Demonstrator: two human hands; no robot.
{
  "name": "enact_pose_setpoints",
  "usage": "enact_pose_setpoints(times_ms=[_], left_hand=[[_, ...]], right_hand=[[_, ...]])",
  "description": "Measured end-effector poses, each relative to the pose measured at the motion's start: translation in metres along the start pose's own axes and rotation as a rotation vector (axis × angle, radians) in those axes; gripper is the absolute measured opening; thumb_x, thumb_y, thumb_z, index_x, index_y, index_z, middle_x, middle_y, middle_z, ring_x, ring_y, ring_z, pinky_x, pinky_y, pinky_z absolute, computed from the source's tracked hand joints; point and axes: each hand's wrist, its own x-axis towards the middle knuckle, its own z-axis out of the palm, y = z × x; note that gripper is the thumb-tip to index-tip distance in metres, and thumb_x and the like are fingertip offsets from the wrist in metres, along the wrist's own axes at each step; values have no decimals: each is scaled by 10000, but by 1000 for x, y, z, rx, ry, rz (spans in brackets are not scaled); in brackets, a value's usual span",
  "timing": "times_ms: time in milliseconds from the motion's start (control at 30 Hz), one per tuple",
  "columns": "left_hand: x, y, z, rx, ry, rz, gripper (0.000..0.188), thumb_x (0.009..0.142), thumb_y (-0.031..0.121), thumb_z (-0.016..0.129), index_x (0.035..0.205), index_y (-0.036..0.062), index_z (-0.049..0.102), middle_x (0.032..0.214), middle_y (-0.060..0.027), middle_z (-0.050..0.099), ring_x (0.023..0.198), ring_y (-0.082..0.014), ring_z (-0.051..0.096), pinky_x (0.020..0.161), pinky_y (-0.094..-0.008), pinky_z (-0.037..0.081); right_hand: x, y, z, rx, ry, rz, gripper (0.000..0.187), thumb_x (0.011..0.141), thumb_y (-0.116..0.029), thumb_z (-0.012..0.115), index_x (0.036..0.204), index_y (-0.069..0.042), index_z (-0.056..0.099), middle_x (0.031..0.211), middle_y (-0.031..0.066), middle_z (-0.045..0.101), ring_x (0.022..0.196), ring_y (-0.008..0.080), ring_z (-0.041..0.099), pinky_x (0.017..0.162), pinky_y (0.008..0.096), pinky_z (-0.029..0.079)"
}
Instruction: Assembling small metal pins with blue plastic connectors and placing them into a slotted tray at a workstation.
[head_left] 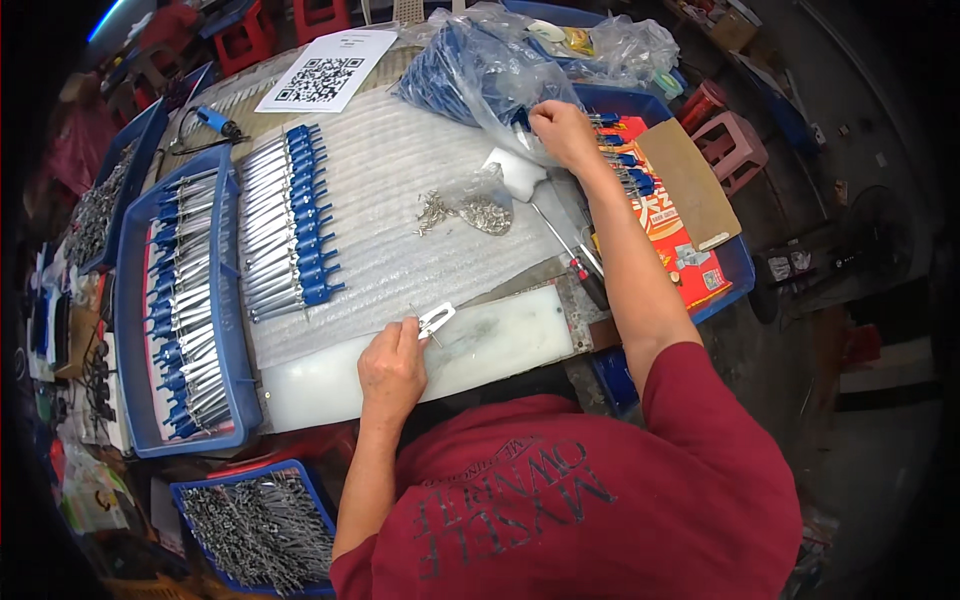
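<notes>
My left hand (392,365) is closed over the near white board, pinching a small white, loop-shaped part (436,319) between thumb and fingers. Farther off, my right hand (565,135) reaches to the edge of a clear plastic bag (500,85) full of blue plastic parts (440,75). Its fingers are closed together, with a dark blue bit showing beside them; whether they grip it or the bag film I cannot tell. Between the hands, small metal pins (485,215) lie partly in a little clear bag, some spilled on the foam sheet (385,170).
Rows of metal rods with blue ends (285,225) lie left of centre, beside a blue tray (240,385) of similar rods. A screwdriver (588,282) lies near my right forearm. At right stands another blue tray (738,275) holding cardboard. A crate of metal parts (260,530) sits low left.
</notes>
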Motion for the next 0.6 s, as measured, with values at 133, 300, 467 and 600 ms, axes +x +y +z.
enact_pose_setpoints(times_ms=[133,300,467,600], left_hand=[[1,0,0,-3,6,-5,267,649,5,594,900,23,504,689,-119,479,596,-289,504,500,-370,401],[2,1,0,9,-14,-16,270,644,11,599,896,24,502,685,-119,476,595,-291,501,499,-372,399],[1,1,0,14,-27,-18,266,650,16,594,899,27,501,675,-117,471,585,-288,494,488,-373,389],[2,1,0,16,-38,-23,256,654,18,587,896,22,501,668,-116,466,579,-287,490,487,-373,387]], right_hand=[[30,32,24,-247,-192,-46,213,725,-142,503,862,-43,632,845,152,611,811,286,585,724,337,445],[43,57,57,-320,-143,-89,308,688,-69,493,977,-65,599,924,190,584,878,323,553,789,368,428],[47,53,68,-247,-90,-278,407,687,-77,510,1093,-91,529,1035,199,517,923,354,521,810,400,418],[53,45,71,-420,-228,-192,366,691,-111,531,1056,-97,535,1059,196,505,929,346,520,809,402,421]])
